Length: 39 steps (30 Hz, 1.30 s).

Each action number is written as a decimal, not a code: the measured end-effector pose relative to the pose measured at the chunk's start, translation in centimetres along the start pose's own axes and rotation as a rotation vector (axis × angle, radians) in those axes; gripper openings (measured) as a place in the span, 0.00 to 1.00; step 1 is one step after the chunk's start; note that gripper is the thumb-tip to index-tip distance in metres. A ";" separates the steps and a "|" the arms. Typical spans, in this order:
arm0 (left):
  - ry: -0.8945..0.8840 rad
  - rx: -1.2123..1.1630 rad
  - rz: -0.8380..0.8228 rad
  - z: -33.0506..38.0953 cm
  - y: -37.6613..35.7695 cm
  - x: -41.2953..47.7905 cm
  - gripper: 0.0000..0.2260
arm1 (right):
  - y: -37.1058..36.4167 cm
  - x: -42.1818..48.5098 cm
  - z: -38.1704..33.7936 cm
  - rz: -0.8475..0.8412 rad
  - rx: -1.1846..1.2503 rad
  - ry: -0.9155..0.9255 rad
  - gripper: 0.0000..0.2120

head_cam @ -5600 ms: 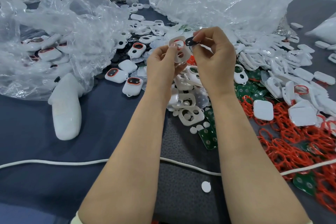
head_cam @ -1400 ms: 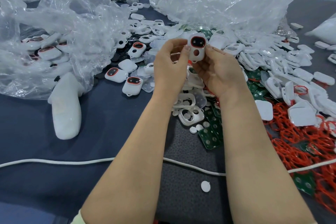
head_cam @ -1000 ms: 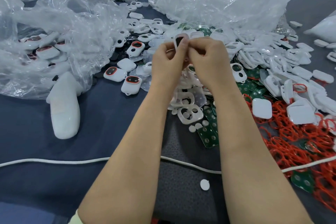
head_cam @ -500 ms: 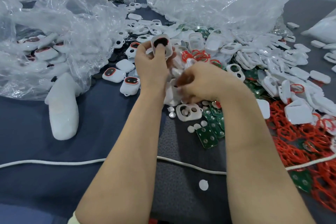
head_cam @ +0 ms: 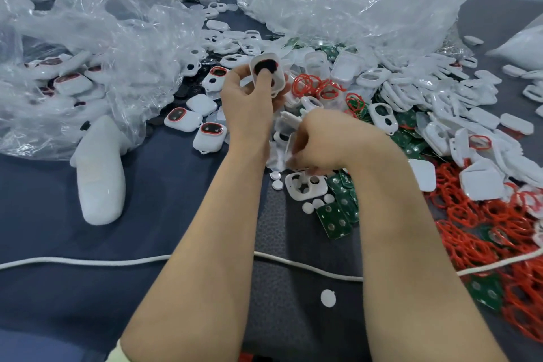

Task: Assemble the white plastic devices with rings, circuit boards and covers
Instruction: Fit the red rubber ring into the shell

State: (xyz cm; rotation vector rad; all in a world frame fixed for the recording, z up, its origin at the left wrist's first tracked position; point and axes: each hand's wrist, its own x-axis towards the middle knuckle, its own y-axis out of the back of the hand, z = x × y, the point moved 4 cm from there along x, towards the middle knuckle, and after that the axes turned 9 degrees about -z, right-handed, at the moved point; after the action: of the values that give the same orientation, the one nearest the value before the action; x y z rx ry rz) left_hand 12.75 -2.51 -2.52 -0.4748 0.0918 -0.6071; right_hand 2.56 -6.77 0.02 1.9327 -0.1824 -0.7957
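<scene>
My left grip (head_cam: pixel 248 103), upper centre of frame, has its fingers curled round a white shell (head_cam: pixel 269 72), thumb pressed on its face. The shell sits at my fingertips, raised off the counter (head_cam: pixel 176 214), with a dark insert showing near its top. My right grip (head_cam: pixel 320 141), lower and right of it, curls down into the white covers (head_cam: pixel 291 120); blurred, so I can't tell if it holds one. Green circuit boards (head_cam: pixel 335 219) lie just below it, red rings (head_cam: pixel 476 232) at right.

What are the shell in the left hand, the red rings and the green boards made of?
Shell in the left hand: looks like moulded white plastic, smooth semi-gloss, rounded edges. Red rings: probably rubber or silicone; thin, bent, tangled loops. Green boards: likely fibreglass circuit board, flat, with silvery round pads.
</scene>
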 end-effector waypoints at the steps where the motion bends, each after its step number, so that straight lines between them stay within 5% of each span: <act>1: 0.007 0.023 -0.001 0.0 0.0 0.0 0.04 | -0.2 0.2 -0.4 0.009 -0.064 -0.009 0.04; 7: 0.009 0.036 0.012 -0.2 -0.1 0.0 0.05 | -1.0 1.5 -0.9 0.049 -0.137 -0.063 0.13; 9: -0.006 0.027 0.011 -0.2 0.1 0.0 0.04 | -0.5 1.9 -0.4 0.162 -0.052 -0.061 0.03; 14: -0.038 0.018 0.026 -0.2 0.3 0.1 0.02 | 1.3 2.3 1.8 0.500 0.086 -0.102 0.12; 19: -0.017 0.011 0.005 -0.3 0.2 0.2 0.03 | 1.0 1.3 2.0 0.214 0.155 0.006 0.05; 23: 0.021 0.067 -0.036 -0.7 0.0 0.2 0.03 | -0.1 1.2 1.0 0.033 -0.001 -0.020 0.13; 31: 0.070 0.086 -0.074 -1.2 -0.2 0.3 0.05 | -0.2 2.2 1.4 0.061 0.149 0.012 0.06; 33: 0.079 0.098 -0.069 -1.1 -0.4 0.3 0.04 | 0.3 1.9 1.5 0.142 0.321 0.082 0.06; 37: 0.089 0.091 -0.089 -1.0 -0.4 0.1 0.04 | 2.5 0.9 3.0 0.599 0.731 0.189 0.08; 39: 0.091 0.075 -0.115 -1.0 -0.6 0.0 0.04 | 2.7 0.8 3.5 0.661 0.931 0.214 0.08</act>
State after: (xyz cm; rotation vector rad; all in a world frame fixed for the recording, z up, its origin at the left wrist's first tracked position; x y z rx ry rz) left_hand 12.23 -3.37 -3.14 -0.3818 0.1282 -0.7428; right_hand 1.65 -11.05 0.94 2.5391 -1.1510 -0.0149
